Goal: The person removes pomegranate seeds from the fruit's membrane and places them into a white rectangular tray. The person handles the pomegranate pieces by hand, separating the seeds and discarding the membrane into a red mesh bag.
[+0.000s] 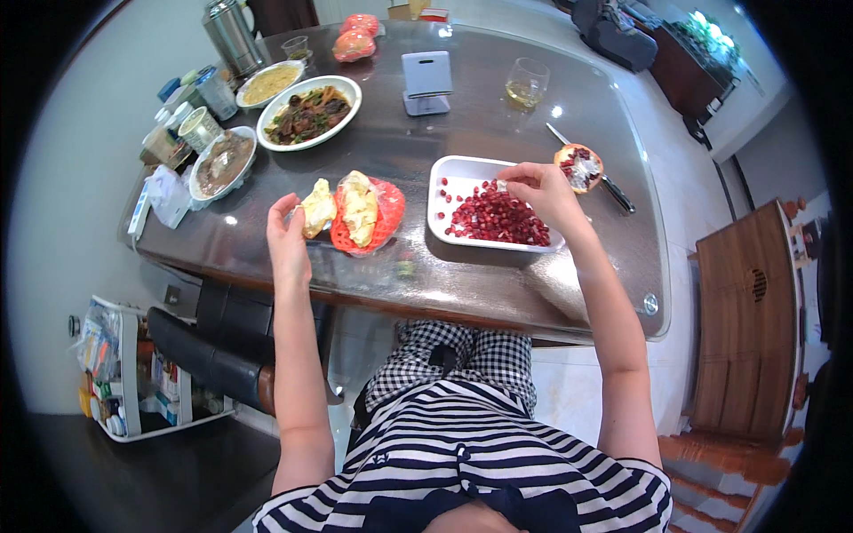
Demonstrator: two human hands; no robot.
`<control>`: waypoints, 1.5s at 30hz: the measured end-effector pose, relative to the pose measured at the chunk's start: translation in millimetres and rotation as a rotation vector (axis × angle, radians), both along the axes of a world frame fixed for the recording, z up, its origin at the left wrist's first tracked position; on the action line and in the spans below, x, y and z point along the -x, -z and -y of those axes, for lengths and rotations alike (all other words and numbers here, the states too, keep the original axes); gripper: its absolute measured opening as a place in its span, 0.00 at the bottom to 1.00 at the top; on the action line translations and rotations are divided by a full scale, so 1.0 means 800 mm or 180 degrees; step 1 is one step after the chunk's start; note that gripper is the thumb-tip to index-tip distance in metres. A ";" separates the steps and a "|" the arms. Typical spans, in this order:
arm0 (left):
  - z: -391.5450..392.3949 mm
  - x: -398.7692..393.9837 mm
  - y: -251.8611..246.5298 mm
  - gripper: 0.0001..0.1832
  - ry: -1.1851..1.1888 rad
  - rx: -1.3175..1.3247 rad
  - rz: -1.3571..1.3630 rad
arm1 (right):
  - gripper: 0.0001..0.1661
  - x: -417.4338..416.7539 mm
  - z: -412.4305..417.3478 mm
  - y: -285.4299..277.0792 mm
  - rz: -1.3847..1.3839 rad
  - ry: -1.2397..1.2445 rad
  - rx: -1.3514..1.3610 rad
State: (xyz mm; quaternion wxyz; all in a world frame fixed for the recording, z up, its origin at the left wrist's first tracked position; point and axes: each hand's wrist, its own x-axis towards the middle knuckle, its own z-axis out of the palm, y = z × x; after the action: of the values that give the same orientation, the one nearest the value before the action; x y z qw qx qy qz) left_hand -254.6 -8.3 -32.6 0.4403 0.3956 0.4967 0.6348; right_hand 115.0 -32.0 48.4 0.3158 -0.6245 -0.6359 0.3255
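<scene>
My left hand [288, 230] holds a piece of pale yellow pomegranate peel [318, 208] between thumb and fingers. Just right of it, more peel [359, 210] lies on red foam netting [390, 208] with clear plastic film. My right hand [540, 190] is over the right part of a white plastic tray [436, 230], its thumb and fingertips closed on a small whitish bit. Loose red pomegranate seeds [500, 216] are heaped in the tray. Beyond the tray's right side, an opened pomegranate piece [578, 168] rests on a knife [618, 194] with a black handle.
A phone stand [427, 76] and a glass with pale liquid [526, 86] stand farther back. At the left are a bowl of cooked food [308, 113], two more dishes, bottles and a steel flask [233, 40]. Wrapped fruits [354, 45] sit at the far edge.
</scene>
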 end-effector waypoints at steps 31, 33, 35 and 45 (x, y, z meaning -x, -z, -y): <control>0.013 0.006 0.005 0.13 -0.0324 -0.0376 -0.2570 | 0.05 -0.011 -0.031 0.014 0.1993 -0.0275 -0.1399; 0.023 -0.003 -0.013 0.14 -0.0454 -0.0571 -0.3042 | 0.06 -0.022 -0.033 0.036 0.2406 -0.0136 -0.1309; 0.030 -0.015 -0.029 0.14 -0.0663 -0.0894 -0.3230 | 0.06 -0.007 -0.033 0.040 0.2737 0.0105 -0.0965; 0.058 -0.169 -0.095 0.09 0.1197 -0.1928 -0.2941 | 0.07 0.004 -0.042 0.052 0.2781 0.0249 -0.1235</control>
State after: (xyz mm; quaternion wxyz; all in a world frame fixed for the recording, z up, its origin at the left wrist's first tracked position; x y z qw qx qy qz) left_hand -119.5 -54.5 43.0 0.1504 0.8211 0.3548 0.4211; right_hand 111.5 1.9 6.6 0.1417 -0.6559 -0.7341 -0.1042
